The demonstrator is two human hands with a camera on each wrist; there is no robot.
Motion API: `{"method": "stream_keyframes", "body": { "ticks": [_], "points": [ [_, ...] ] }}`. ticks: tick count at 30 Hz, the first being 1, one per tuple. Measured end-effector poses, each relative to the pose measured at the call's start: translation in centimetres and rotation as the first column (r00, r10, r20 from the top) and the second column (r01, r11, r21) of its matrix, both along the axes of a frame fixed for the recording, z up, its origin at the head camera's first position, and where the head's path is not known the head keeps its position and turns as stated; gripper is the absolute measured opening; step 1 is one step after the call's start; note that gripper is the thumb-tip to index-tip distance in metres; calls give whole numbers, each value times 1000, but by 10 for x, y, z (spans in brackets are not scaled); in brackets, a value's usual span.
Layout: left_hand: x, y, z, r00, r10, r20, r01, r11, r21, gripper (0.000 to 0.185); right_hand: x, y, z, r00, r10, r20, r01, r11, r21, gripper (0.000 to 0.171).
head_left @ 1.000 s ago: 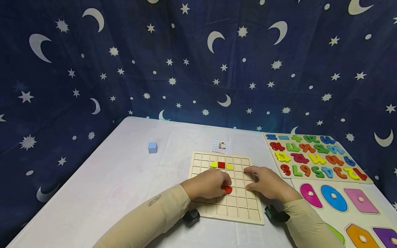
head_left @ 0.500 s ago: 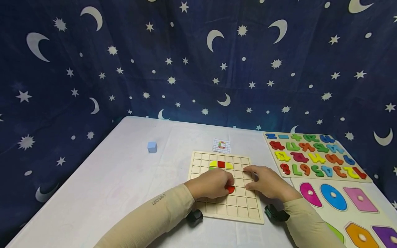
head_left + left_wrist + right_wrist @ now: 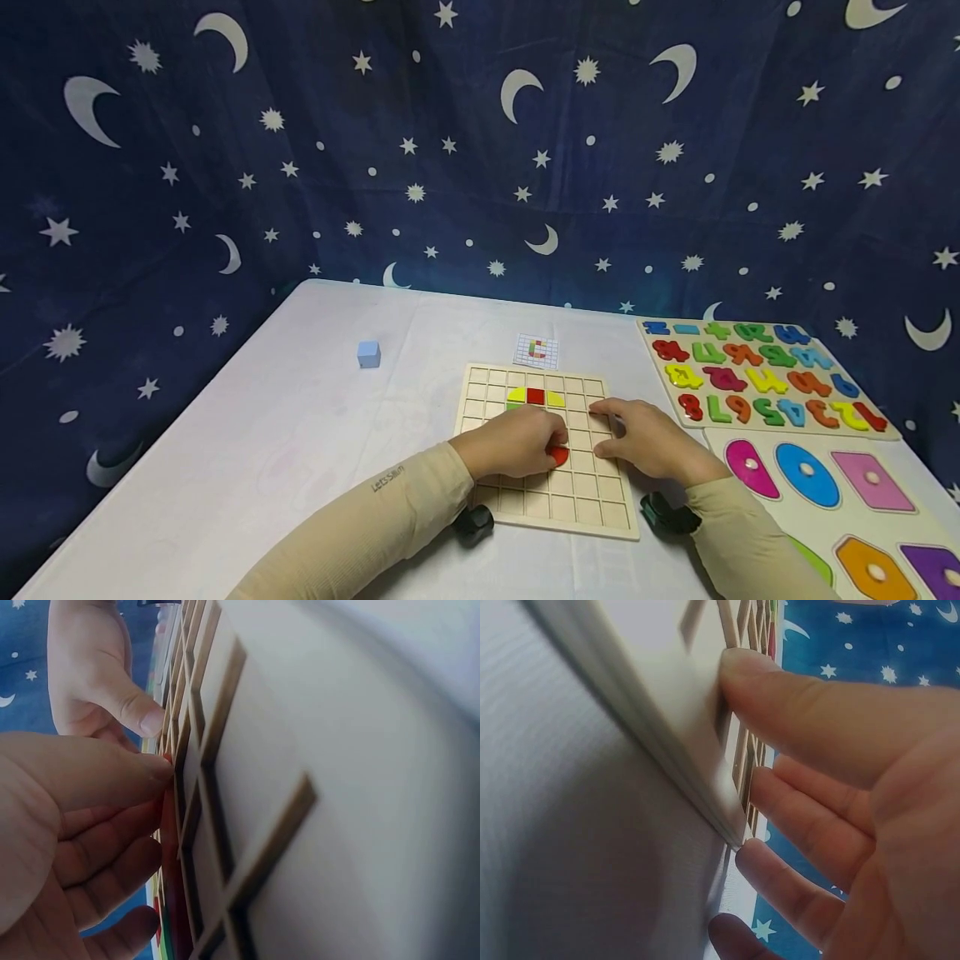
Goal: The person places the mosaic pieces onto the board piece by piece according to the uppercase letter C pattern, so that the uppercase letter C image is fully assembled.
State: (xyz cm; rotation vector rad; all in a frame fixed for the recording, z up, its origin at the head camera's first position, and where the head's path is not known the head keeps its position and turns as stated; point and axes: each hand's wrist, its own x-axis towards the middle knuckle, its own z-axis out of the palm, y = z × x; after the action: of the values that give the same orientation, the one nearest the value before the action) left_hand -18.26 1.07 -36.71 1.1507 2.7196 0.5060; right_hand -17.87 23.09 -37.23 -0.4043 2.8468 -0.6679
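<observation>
My left hand (image 3: 517, 440) is over the middle of the wooden grid board (image 3: 585, 487), pinching a red piece with a rounded edge (image 3: 558, 456). In the left wrist view the thumb (image 3: 146, 771) touches a sliver of red at the board's surface; the fingers are curled below it. Two yellow rounded pieces (image 3: 517, 395) flank a red square (image 3: 535, 397) in an upper row. A green piece (image 3: 514, 407) shows partly under the left yellow one; my left hand hides the cells below. My right hand (image 3: 648, 442) rests on the board's right side with fingers spread.
Behind the board lies a small printed pattern card (image 3: 536, 351). A light blue cube (image 3: 368, 355) stands at the left. On the right are a number puzzle board (image 3: 780, 407) and a shape puzzle board with knobs (image 3: 813, 532). A starry cloth (image 3: 480, 217) hangs behind the table.
My left hand has shifted slightly right across the board with the red piece, uncovering part of the green piece. My right hand has stayed in place.
</observation>
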Motion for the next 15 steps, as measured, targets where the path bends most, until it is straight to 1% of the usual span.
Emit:
{"method": "stream_keyframes", "body": {
  "ticks": [8, 15],
  "points": [
    [-1, 1, -1, 1000, 7, 13, -7, 1000, 3, 13, 0, 0, -1, 1000, 1, -3, -1, 1000, -1, 61],
    [0, 3, 0, 1000, 2, 5, -2, 1000, -1, 12, 0, -1, 1, 1000, -4, 4, 4, 1000, 2, 62]
  ]
}}
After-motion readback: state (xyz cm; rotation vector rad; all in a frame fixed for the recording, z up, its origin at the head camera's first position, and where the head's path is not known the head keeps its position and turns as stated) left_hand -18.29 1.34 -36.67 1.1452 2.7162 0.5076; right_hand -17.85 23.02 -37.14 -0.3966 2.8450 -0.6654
